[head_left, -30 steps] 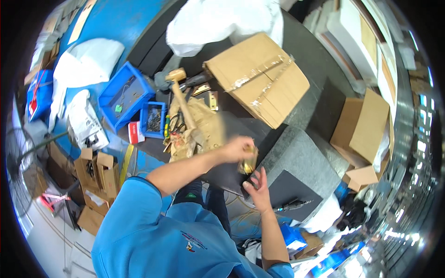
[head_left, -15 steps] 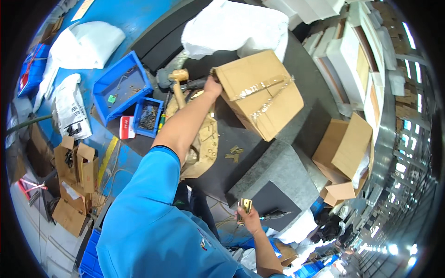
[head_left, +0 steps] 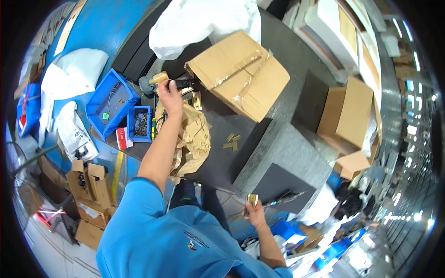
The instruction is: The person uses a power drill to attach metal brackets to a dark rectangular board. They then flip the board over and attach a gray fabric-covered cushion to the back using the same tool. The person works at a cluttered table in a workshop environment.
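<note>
My left hand (head_left: 170, 98) reaches across the dark table with its fingers curled beside a mallet (head_left: 159, 78) with a grey and wood-coloured head. The mallet's handle and whatever lies under my fingers are hidden. Just right of that hand are a black-handled tool (head_left: 184, 83) and a shiny gold plate with holes (head_left: 197, 101). Crumpled brown paper (head_left: 194, 139) spreads below my left wrist. Over the near table edge, my right hand (head_left: 254, 215) is closed around a gold-coloured metal piece (head_left: 252, 199), perhaps a hinge. A dark, slender tool (head_left: 288, 198) lies to its right.
A taped cardboard box (head_left: 241, 76) stands beyond the paper. Several small brass strips (head_left: 232, 142) lie on the table. At left are a large blue bin (head_left: 95, 113) and a small blue bin (head_left: 147, 110) of screws. An opened carton (head_left: 345, 118) sits at right.
My left hand has left the taped box's near-left corner and moved left to the mallet. My right hand still holds the gold-coloured piece. The whole view has shifted slightly.
</note>
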{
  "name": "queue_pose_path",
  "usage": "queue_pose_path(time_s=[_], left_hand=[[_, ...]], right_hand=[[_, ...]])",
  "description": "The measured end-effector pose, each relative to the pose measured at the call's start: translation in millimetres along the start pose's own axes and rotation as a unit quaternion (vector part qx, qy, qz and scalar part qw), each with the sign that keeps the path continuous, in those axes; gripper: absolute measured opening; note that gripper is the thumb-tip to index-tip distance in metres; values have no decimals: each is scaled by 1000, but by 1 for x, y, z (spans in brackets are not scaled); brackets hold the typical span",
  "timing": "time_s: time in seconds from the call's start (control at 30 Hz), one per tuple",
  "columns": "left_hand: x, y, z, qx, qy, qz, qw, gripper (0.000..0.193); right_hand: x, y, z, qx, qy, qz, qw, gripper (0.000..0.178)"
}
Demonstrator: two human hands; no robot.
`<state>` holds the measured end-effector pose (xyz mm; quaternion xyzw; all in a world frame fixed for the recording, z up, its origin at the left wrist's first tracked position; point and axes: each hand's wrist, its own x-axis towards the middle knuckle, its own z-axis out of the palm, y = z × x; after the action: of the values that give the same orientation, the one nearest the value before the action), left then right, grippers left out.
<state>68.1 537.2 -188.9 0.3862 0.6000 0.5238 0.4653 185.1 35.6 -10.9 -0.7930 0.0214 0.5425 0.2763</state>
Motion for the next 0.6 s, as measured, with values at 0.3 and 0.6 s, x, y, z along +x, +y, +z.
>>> queue_pose_path(time_s=[0.3, 0.6], left_hand=[[-136, 117, -100, -70, -291, -324, 898, 17], [-298, 122, -80, 169, -404, -346, 830, 21]], right_hand=[[107, 59, -84, 147, 140, -5, 979, 28], [173, 62, -140, 241, 62, -71, 966, 38]])
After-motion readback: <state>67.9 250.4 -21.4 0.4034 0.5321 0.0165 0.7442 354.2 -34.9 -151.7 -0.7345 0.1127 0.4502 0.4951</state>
